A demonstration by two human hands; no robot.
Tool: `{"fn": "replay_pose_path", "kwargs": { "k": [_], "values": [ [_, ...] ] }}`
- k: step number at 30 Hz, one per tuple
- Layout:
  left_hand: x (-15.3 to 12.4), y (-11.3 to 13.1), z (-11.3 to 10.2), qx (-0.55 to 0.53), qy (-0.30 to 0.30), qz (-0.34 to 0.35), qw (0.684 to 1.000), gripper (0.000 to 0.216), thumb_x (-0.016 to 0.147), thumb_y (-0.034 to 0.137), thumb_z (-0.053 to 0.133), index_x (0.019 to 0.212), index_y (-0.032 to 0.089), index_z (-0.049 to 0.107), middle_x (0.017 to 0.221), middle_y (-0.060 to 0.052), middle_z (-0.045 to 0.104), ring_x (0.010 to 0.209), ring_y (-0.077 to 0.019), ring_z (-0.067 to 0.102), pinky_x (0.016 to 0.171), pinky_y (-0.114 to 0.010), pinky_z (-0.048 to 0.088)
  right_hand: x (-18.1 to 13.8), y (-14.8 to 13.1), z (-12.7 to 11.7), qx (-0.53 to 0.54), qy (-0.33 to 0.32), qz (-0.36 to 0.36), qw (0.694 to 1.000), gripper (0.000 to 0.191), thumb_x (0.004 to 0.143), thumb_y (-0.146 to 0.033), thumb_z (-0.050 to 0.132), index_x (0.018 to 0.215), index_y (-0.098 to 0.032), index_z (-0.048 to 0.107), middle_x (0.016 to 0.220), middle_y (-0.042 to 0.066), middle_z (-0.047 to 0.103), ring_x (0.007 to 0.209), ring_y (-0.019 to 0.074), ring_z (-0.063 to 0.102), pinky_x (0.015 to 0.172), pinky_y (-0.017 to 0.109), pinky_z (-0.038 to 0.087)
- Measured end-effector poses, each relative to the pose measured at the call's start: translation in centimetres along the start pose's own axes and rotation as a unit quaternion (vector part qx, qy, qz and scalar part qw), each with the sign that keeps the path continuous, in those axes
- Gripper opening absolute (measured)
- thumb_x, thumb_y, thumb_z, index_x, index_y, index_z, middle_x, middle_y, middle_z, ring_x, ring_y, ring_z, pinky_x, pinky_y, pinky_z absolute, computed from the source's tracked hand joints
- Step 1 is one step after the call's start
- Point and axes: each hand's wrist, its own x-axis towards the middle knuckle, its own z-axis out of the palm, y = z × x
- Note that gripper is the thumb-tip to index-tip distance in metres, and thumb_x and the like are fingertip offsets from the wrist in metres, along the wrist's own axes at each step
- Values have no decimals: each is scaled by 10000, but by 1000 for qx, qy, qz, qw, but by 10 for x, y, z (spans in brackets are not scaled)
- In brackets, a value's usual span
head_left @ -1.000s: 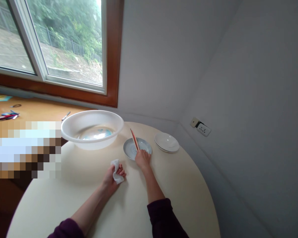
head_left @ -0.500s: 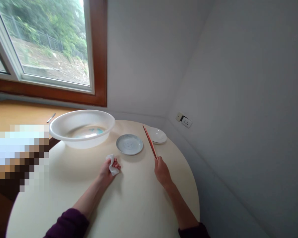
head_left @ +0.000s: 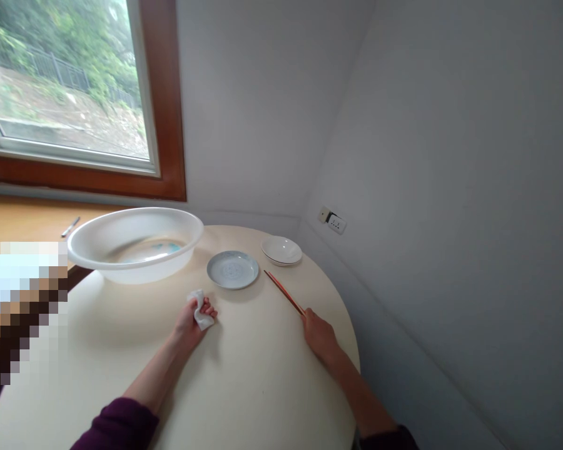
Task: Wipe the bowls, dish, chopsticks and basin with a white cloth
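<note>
My left hand (head_left: 197, 317) is closed around a crumpled white tissue (head_left: 201, 312), over the near side of the table. In my right hand (head_left: 321, 334) is a pair of red chopsticks (head_left: 285, 292), gripped at one end. Their far tips point away and to the left, close to the right rim of a pale blue-grey plate (head_left: 233, 270). Behind the chopsticks, a white bowl (head_left: 282, 250) rests near the table's far right edge.
A large translucent plastic basin (head_left: 136, 272) stands on the round cream table (head_left: 258, 387) at the back left. Beyond it, a pen (head_left: 70, 227) lies on a wooden surface (head_left: 19, 215). Walls and a power socket (head_left: 336, 224) border the table's far right side.
My right hand has moved right and slightly nearer, swinging the chopsticks lower and away from the white bowl. My left hand still holds the tissue. The whole view has shifted a little to the right.
</note>
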Motion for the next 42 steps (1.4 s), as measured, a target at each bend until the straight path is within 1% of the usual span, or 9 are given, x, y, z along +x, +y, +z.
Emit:
{"fn": "replay_pose_path", "kwargs": {
  "k": [5, 11, 16, 21, 28, 35, 42],
  "values": [
    [0, 0, 1, 3, 5, -2, 1000, 298, 810, 89, 339, 547, 146, 466, 415, 30, 331, 370, -79, 366, 427, -183, 380, 21, -3, 2, -18, 8, 10, 1000, 260, 936, -249, 277, 1006, -141, 503, 994, 141, 641, 865, 227, 631, 659, 289, 386],
    [-1, 1, 1, 3, 5, -3, 1000, 279, 804, 79, 360, 554, 146, 465, 423, 32, 345, 374, -77, 380, 430, -178, 379, 41, -3, 1, -10, 11, 4, 1000, 253, 938, -285, 294, 1004, -165, 508, 952, 116, 655, 865, 210, 633, 660, 280, 388],
    [0, 1, 1, 5, 5, -1, 1000, 284, 808, 77, 357, 555, 146, 468, 420, 32, 342, 371, -77, 374, 427, -180, 378, 52, -9, 1, -6, 26, 18, 999, 258, 937, -289, 297, 1011, -163, 511, 920, 113, 656, 856, 204, 631, 656, 280, 390],
    [0, 1, 1, 11, 3, -2, 1000, 296, 811, 74, 341, 556, 145, 474, 417, 28, 346, 374, -81, 375, 432, -187, 388, 55, -13, 5, -4, 61, 23, 998, 273, 939, -297, 289, 1030, -170, 513, 947, 108, 639, 888, 192, 610, 676, 272, 391],
    [-1, 1, 2, 9, 5, -4, 1000, 311, 823, 84, 337, 552, 135, 482, 424, 28, 337, 381, -77, 378, 435, -185, 389, 56, -10, 13, -7, 93, 23, 995, 277, 932, -290, 298, 1013, -160, 528, 908, 107, 638, 856, 191, 605, 664, 265, 388],
    [-2, 1, 2, 8, 11, -4, 1000, 322, 828, 79, 328, 551, 131, 483, 425, 27, 343, 381, -73, 376, 425, -179, 378, 54, -11, 14, -4, 117, 26, 993, 253, 921, -283, 333, 962, -160, 550, 880, 94, 645, 830, 184, 605, 642, 257, 371],
    [0, 1, 2, 10, 21, -3, 1000, 341, 837, 92, 320, 539, 125, 481, 418, 28, 337, 374, -73, 365, 426, -187, 383, 54, -11, 12, 8, 126, 28, 992, 244, 912, -304, 367, 920, -160, 564, 847, 82, 651, 775, 175, 602, 615, 254, 351]
  ]
}}
